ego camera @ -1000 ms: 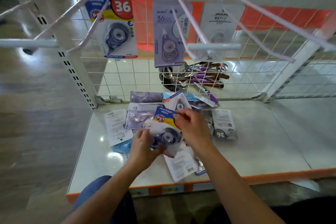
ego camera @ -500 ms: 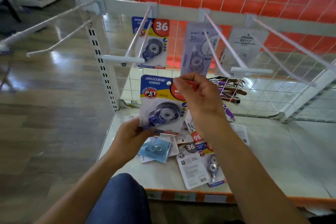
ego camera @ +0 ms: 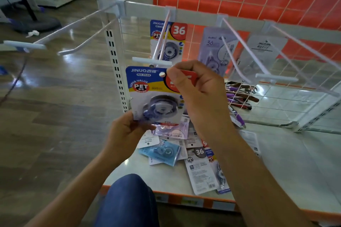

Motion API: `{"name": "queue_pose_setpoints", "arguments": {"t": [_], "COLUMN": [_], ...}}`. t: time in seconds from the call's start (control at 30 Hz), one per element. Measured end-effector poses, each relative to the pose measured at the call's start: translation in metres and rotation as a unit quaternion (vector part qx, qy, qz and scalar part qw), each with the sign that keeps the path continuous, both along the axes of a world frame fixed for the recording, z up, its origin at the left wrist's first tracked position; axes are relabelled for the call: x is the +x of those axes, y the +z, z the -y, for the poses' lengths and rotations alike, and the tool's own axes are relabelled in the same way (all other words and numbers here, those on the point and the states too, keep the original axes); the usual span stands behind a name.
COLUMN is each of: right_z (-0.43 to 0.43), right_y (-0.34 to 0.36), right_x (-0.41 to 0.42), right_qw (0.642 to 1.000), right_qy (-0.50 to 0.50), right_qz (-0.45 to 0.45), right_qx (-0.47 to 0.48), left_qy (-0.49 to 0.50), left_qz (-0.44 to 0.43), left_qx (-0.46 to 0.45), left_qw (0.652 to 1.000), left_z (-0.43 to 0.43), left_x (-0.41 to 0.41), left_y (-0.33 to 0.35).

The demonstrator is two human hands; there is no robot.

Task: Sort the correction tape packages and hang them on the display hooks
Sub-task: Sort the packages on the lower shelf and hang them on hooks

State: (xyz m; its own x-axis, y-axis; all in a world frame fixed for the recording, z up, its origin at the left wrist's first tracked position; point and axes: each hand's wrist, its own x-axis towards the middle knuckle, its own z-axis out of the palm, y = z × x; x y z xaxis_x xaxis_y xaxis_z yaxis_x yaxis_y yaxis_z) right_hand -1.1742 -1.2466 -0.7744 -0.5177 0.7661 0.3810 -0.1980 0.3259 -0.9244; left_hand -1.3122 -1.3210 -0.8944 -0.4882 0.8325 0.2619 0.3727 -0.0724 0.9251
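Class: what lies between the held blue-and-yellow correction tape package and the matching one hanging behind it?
In the head view, the white display hook's flat label bar and its two thin rods.

The right hand (ego camera: 195, 86) pinches the top edge of a blue JINUO package (ego camera: 147, 95) beside its hang hole, and the left hand (ego camera: 125, 130) holds its bottom left corner. Just above the right grip is the tip of a white display hook (ego camera: 152, 61), with a matching package (ego camera: 178, 31) hanging further back. Below both grips, loose packages (ego camera: 166, 151) lie heaped on the shelf (ego camera: 295, 171).
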Motion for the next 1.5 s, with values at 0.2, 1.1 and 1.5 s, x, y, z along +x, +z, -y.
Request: {"name": "queue_pose_setpoints", "arguments": {"t": [0.2,1.1,1.5], "right_z": [-0.003,-0.164,-0.147], "right_y": [0.001,-0.018,-0.083], "right_x": [-0.011,-0.111,-0.087], "right_qw": [1.000,0.955,0.938], "right_qy": [-0.022,-0.255,-0.227], "right_qz": [0.010,0.150,0.258], "right_qx": [0.014,0.025,0.036], "left_qy": [-0.003,-0.032,0.013], "left_qz": [0.005,0.062,-0.078], "left_qx": [0.005,-0.092,-0.252], "left_qw": [1.000,0.993,0.964], "left_z": [0.000,-0.164,-0.153], "left_x": [-0.001,-0.077,-0.059], "left_y": [0.004,0.001,-0.035]}}
